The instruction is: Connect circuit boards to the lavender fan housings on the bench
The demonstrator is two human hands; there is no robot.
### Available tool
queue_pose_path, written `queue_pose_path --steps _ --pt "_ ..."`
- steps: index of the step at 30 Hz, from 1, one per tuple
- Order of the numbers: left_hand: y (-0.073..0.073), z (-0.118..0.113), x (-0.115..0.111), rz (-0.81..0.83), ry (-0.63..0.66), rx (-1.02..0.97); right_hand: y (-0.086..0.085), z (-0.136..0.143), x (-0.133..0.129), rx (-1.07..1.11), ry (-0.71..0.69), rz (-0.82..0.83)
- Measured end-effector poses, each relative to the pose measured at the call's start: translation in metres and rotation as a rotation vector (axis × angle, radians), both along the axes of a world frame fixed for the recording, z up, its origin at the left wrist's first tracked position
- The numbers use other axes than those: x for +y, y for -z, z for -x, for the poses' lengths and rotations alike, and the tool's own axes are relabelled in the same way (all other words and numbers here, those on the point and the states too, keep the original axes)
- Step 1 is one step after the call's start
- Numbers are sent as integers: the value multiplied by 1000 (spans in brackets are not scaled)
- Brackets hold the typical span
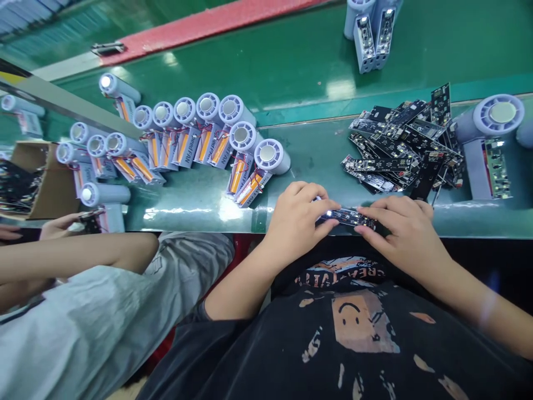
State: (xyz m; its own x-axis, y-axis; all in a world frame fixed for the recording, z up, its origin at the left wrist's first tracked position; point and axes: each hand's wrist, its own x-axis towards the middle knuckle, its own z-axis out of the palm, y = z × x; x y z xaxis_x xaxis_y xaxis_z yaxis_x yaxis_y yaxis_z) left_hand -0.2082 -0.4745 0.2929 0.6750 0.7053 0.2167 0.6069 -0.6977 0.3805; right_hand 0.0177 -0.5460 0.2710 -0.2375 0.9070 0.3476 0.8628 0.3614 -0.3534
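While hands (296, 218) (402, 225) hold a board (346, 216), fans (231, 110) cluster.

The glossy green counter (316, 155) carries pale purple fans (188, 143) clustered on the left and a loose heap of black circuit boards (402, 147) on the right, with another fan (478, 153) just beside it.

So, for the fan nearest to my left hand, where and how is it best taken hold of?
Probably take the fan by its round head, from the right, wrapping around its curved side. No other fan adjoins there, while a neighbour crowds the left. The handle has an exposed orange part, so pressing there seems less wise.
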Motion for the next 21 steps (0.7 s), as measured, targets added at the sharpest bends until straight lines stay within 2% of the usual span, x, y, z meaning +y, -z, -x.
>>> queue_pose_path --steps 7,11,16,21 --pt "-1 1 2 27 3 -22 8 17 10 29 -216 -203" --pt "0 9 3 91 60 -242 16 21 11 44 -210 -273" --pt "17 24 -1 62 -51 -621 19 23 9 41 -198 -298" --pt "36 32 -2 66 -129 -713 22 24 9 74 -202 -308"
